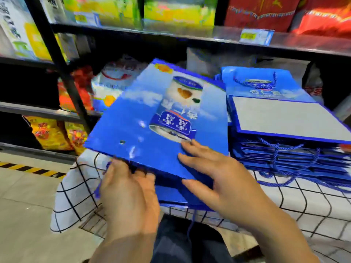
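Observation:
A flat, folded blue paper gift bag (pixel 144 118) with a printed can picture is tilted up in front of me, its near edge low. My left hand (pixel 127 194) grips that near edge from below, fingers curled at the rim where a blue cord handle hangs. My right hand (pixel 214 173) lies on the bag's face with straight, spread fingers. Under the bag, another blue bag (pixel 171 196) lies on a white cloth with a black grid (pixel 76 190).
A stack of several folded blue bags (pixel 288 141) with cord handles sits at the right on the cloth. Black metal shelving (pixel 62 69) with colourful packages stands behind and to the left. A yellow-black floor stripe (pixel 32 168) runs at left.

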{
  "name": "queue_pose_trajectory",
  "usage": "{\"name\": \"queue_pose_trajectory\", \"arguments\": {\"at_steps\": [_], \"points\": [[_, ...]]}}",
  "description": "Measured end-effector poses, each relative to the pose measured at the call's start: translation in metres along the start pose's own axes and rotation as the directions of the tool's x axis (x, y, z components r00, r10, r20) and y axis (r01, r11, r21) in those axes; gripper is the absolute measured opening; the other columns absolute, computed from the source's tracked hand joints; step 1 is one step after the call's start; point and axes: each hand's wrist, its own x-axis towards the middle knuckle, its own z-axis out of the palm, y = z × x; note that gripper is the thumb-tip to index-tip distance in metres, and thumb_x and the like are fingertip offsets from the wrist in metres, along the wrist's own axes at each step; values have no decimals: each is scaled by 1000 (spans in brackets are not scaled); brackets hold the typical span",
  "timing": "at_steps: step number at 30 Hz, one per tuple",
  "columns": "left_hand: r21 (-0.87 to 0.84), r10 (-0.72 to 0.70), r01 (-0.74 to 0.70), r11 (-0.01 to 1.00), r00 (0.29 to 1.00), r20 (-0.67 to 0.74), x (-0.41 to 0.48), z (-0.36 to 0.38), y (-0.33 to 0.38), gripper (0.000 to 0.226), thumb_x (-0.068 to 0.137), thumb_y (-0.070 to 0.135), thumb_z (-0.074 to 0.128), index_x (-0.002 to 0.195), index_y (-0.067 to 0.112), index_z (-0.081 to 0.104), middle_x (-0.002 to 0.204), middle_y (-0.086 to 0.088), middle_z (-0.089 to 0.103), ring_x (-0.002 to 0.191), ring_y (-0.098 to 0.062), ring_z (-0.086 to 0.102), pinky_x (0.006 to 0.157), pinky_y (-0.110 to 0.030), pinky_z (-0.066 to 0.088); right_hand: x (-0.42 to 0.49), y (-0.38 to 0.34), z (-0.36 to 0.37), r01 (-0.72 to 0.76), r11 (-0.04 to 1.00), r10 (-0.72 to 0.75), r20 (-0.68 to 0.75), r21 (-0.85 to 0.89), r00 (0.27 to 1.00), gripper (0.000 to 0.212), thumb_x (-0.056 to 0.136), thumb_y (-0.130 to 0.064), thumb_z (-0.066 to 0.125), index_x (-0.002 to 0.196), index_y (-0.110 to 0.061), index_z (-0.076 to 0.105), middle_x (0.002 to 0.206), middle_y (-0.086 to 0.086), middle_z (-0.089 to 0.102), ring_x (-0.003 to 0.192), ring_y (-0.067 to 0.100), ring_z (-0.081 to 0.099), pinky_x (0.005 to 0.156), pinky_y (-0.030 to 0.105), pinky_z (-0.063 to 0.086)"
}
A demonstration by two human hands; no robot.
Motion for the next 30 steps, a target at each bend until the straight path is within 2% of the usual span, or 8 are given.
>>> {"name": "queue_pose_trajectory", "arguments": {"at_steps": [6, 9, 12, 15, 19, 24, 27, 30], "points": [[41, -190, 196, 980, 975, -117, -11, 5, 6, 29, 98, 8, 38, 125, 8, 48, 113, -8, 64, 100, -19, 63, 76, -40, 52, 5, 7, -3, -125, 991, 113, 235, 37, 965, 45, 87, -51, 42, 128, -35, 52, 141, -19, 40, 132, -7, 29, 110, 29, 32], [143, -237, 247, 958, 968, -84, -8, -3, 11, 27, 92, -3, 39, 110, 8, 55, 93, -5, 62, 88, -11, 62, 89, -38, 48, 7, 8, 4, -141, 990, 124, 313, 29, 941, 39, 92, -40, 46, 131, -36, 47, 144, -21, 36, 133, -9, 24, 110, 29, 31], [171, -104, 115, 979, 992, -70, -8, -4, 16, 40, 90, -7, 36, 122, 11, 50, 91, 0, 60, 74, 1, 64, 78, -18, 53, 9, 11, 12, -157, 983, 121, 305, 96, 945, 39, 92, -38, 48, 131, -37, 47, 144, -21, 35, 133, -9, 25, 111, 29, 30], [321, 189, -177, 931, 982, -8, -11, 1, 30, 66, 79, -5, 53, 137, 22, 37, 125, 10, 55, 114, 3, 54, 86, -14, 48, 10, 14, 11, -187, 975, 145, 295, 118, 944, 45, 87, -41, 54, 131, -38, 46, 144, -22, 35, 133, -7, 27, 111, 27, 28], [538, 379, -494, 683, 869, 318, -19, 8, 37, 67, 78, -14, 58, 120, 36, 45, 126, 22, 52, 114, 18, 44, 86, 1, 36, 2, 19, -6, -236, 972, 225, 244, 16, 943, 62, 74, -52, 63, 132, -38, 43, 130, -24, 41, 124, -3, 35, 103, 17, 29], [707, 34, -665, 239, 734, 678, -18, 13, 29, 10, 74, 33, 57, 79, 40, 62, 96, 27, 60, 88, 13, 54, 72, -2, 38, -11, 21, -18, -348, 927, 367, 141, -138, 920, 34, 71, -49, 67, 99, -30, 61, 94, -18, 45, 93, 2, 43, 84, 23, 40], [601, -197, -777, -187, 629, 752, -17, 14, 16, 21, 77, 46, 49, 80, 33, 65, 78, 13, 61, 76, -4, 58, 66, -19, 42, -14, 21, -18, -375, 923, 383, 120, -87, 916, 21, 73, -40, 70, 70, -35, 50, 77, -14, 50, 73, 5, 49, 70, 24, 41], [488, -290, -770, -411, 618, 731, -15, 8, 14, 18, 69, 45, 68, 69, 27, 67, 70, 11, 58, 66, -13, 59, 60, -28, 45, -14, 23, -23, -433, 902, 431, 92, -1, 898, 25, 75, -32, 71, 62, -34, 49, 65, -12, 55, 62, 2, 51, 58, 17, 38]]}}
